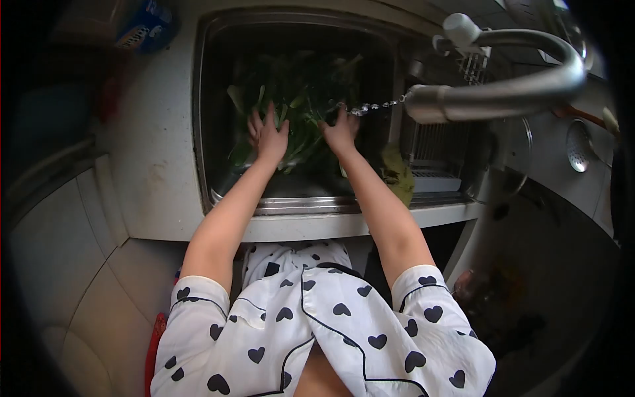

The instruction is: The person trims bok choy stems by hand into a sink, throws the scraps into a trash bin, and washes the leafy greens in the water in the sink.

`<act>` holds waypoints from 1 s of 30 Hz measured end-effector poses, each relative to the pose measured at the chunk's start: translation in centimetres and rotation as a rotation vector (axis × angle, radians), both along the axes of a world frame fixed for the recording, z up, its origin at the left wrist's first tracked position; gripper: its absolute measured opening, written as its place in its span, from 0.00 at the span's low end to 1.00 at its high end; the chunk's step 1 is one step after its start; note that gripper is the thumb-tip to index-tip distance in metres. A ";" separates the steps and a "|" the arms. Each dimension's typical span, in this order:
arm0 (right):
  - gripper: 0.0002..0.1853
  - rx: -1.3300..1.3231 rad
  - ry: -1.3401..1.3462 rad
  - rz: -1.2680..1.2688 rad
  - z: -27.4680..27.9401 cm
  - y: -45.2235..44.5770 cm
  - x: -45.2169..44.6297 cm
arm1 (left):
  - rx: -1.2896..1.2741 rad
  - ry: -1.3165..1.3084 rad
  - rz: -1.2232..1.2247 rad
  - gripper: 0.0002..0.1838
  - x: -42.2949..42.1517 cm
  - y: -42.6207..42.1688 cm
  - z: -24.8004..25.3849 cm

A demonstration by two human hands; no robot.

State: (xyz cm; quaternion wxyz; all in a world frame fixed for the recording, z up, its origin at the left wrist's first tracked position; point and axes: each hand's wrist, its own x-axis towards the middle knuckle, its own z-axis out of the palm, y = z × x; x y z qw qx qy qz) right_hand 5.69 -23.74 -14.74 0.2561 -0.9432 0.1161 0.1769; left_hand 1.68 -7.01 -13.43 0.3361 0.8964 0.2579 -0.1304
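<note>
Both hands are down in a metal sink (297, 204) among green leafy vegetables (297, 142). My left hand (268, 134) has its fingers spread over the leaves on the left side of the pile. To the right, my right hand (340, 134) touches the greens, thumb and fingers apart, its fingertips partly hidden in the dark leaves. A thin stream of water (374, 106) runs from the faucet (463, 102) and lands by the fingers of my right hand.
A yellow-green cloth or leaf (397, 175) hangs at the sink's right divider. Beyond it is a white rack (436, 182). A blue packet (149, 26) stands at the back left. A slotted ladle (579, 145) hangs at the right.
</note>
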 end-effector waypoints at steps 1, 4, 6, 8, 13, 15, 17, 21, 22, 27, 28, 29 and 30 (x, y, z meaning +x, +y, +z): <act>0.46 -0.012 0.059 -0.084 0.6 0.5 0.2 | 0.023 0.009 -0.015 0.38 0.4 0.3 -0.7; 0.42 0.013 0.124 -0.190 -1.9 1.6 0.0 | 0.041 0.058 -0.097 0.42 1.5 -0.3 -2.4; 0.38 0.080 0.098 -0.181 -4.2 2.6 -0.3 | -0.006 0.122 -0.187 0.43 2.1 -1.5 -2.7; 0.32 0.101 0.050 0.119 -4.4 2.6 -1.0 | 0.057 0.170 -0.332 0.44 2.1 -1.5 -3.9; 0.41 -0.139 0.004 0.102 -2.5 -0.1 0.6 | 0.249 0.138 -0.425 0.42 2.7 2.8 -4.5; 0.45 -0.068 0.002 -0.185 -2.1 1.1 0.3 | 0.225 0.076 -0.277 0.40 2.3 2.7 -5.0; 0.47 -0.005 0.003 -0.399 -3.2 3.3 -0.4 | 0.067 -0.073 -0.002 0.38 2.2 0.6 -5.0; 0.31 0.964 0.065 -0.758 -5.3 4.1 -0.8 | -0.656 -0.197 0.233 0.34 2.6 -1.0 -7.2; 0.27 1.181 0.212 -0.831 -3.9 3.5 -0.5 | -0.896 -0.094 0.292 0.33 3.1 -0.3 -4.7; 0.18 1.340 0.289 -0.701 4.1 2.3 0.0 | -1.175 -0.051 0.336 0.28 3.3 1.7 2.1; 0.19 1.282 0.279 -0.728 5.3 2.2 0.1 | -1.116 -0.078 0.331 0.29 3.4 2.0 2.8; 0.20 1.214 0.260 -0.689 5.1 1.4 0.2 | -1.036 -0.113 0.313 0.30 3.7 2.2 3.3; 0.21 1.148 0.244 -0.647 4.7 0.7 0.5 | -0.952 -0.149 0.298 0.30 4.0 2.6 3.5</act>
